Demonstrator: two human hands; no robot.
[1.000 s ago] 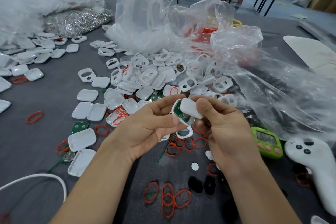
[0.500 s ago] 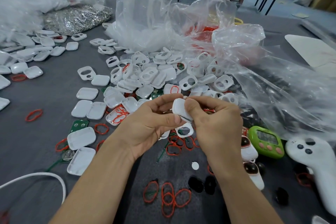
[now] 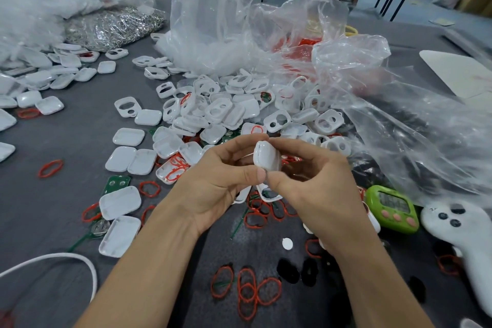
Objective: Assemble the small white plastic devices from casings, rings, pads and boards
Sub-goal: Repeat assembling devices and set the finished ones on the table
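Note:
A small white device (image 3: 267, 156), two casing halves closed together, is held up at mid-frame. My left hand (image 3: 218, 181) pinches its left side between thumb and fingers. My right hand (image 3: 314, 184) pinches its right side, thumb at the lower edge. Behind lies a heap of white casings (image 3: 226, 114), some solid, some with two holes. Red rings (image 3: 247, 291) lie on the grey table in front, and black pads (image 3: 295, 270) beside them. A green board (image 3: 117, 182) lies at the left under a casing.
Clear plastic bags (image 3: 266, 34) rise behind and to the right of the heap. A green timer (image 3: 391, 208) and a white controller (image 3: 463, 231) sit at the right. A white cable (image 3: 53, 258) loops at the lower left. A bag of metal clips (image 3: 111, 26) lies far left.
The open casing with the green board showing has been closed by the lid. Both hands now squeeze the joined white device, turned edge-on to me.

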